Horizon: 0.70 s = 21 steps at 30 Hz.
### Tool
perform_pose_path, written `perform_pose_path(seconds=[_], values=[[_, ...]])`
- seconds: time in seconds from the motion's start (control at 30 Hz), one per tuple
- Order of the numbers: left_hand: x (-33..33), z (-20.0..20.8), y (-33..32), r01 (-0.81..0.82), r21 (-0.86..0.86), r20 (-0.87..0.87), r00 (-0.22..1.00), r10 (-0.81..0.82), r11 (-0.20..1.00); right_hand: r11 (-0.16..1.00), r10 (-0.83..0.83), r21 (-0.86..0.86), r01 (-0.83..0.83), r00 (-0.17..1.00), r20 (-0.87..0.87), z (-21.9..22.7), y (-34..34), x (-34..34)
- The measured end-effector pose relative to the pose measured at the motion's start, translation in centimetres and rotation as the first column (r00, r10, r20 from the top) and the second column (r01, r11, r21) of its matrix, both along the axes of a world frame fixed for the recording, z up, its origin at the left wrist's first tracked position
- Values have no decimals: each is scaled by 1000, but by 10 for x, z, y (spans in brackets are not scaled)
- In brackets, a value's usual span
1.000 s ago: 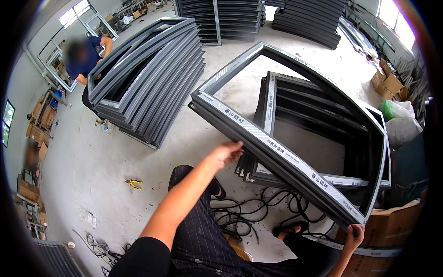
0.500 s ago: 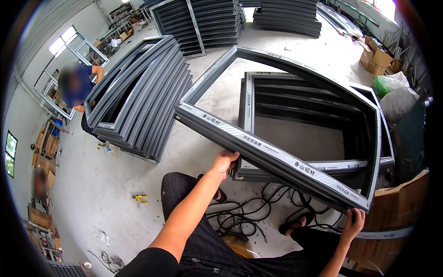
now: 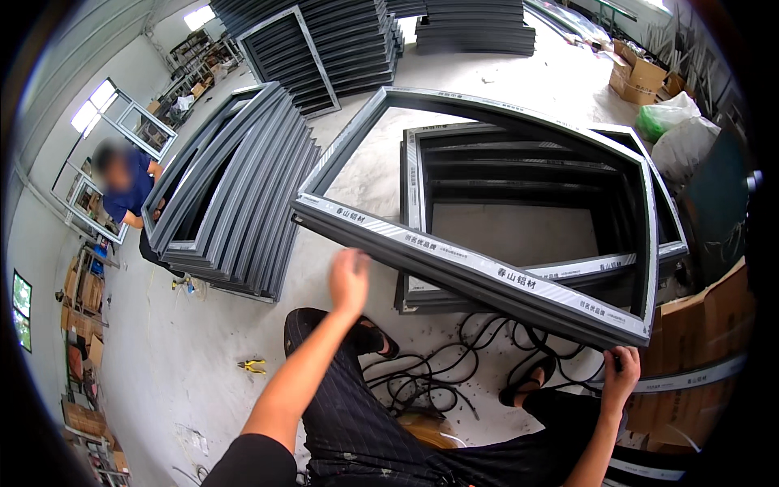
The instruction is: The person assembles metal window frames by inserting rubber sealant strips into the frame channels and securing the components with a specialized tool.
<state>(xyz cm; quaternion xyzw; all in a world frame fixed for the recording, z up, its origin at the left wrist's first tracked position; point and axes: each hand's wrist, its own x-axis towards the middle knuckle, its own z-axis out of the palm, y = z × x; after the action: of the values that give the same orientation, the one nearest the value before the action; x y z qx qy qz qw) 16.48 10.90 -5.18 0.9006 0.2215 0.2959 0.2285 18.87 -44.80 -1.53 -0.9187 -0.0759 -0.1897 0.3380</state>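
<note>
A large dark grey metal window frame (image 3: 471, 253), with pale printed film along its faces, lies slanted over a stack of similar frames (image 3: 415, 191). My right hand (image 3: 621, 369) grips its near right corner, fingers curled at the underside. Just off the frame's near left edge is my left hand (image 3: 349, 280), apparently not touching it; motion blur smears its fingers, so their pose is unclear. Black cable (image 3: 430, 381) lies in loops on the floor between my feet.
At left stands a tall stack of grey frames (image 3: 243, 195), with a person (image 3: 126, 183) behind it. Yellow-handled pliers (image 3: 252, 366) lie on the floor. More stacked frames (image 3: 357, 57) rise at the back. Cardboard (image 3: 698, 325) and plastic bags (image 3: 682, 142) are on the right.
My left hand has come off the frame's near edge and moved left and up. My right hand stays at the corner. The whole view has shifted slightly.
</note>
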Motion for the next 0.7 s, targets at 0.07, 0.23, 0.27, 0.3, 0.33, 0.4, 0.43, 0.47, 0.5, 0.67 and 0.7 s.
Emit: perform_pose_path(seconds=[0.07, 0.23, 0.27, 0.3, 0.33, 0.4, 0.43, 0.47, 0.5, 0.67, 0.7], values=[[-9, 11, -60, 284, 188, -22, 958, -285, 940, 999, -23, 28, 22, 1000, 21, 6, 6, -1], [-9, 0, -108, 399, 276, 23, 907, -421, 875, 999, -51, 18, 50, 996, 77, 11, 16, 1], [-8, -12, -105, 382, 270, 65, 908, -413, 884, 998, -56, 10, 55, 994, 89, 12, 17, 3], [-9, -14, -105, 367, 265, 102, 909, -405, 892, 998, -60, 3, 60, 994, 97, 14, 18, 4], [-9, -17, -106, 366, 251, 98, 912, -399, 896, 998, -64, -4, 64, 993, 104, 15, 19, 5], [-3, -16, -110, 362, 237, 104, 913, -394, 902, 996, -83, 24, 81, 991, 100, 17, 20, 6], [-2, -12, -110, 363, 251, 91, 914, -395, 897, 996, -87, 20, 85, 991, 103, 17, 19, 7], [-4, -8, -111, 365, 265, 78, 915, -397, 893, 996, -90, 17, 89, 990, 104, 17, 18, 8], [-7, -7, -112, 370, 271, 60, 915, -399, 889, 996, -88, 24, 86, 991, 103, 16, 17, 7], [-7, -11, -108, 409, 274, 31, 901, -433, 870, 997, -75, 23, 73, 994, 75, 16, 18, 5], [-5, -10, -105, 420, 280, 25, 896, -444, 863, 996, -82, 23, 81, 995, 63, 17, 17, 4]])
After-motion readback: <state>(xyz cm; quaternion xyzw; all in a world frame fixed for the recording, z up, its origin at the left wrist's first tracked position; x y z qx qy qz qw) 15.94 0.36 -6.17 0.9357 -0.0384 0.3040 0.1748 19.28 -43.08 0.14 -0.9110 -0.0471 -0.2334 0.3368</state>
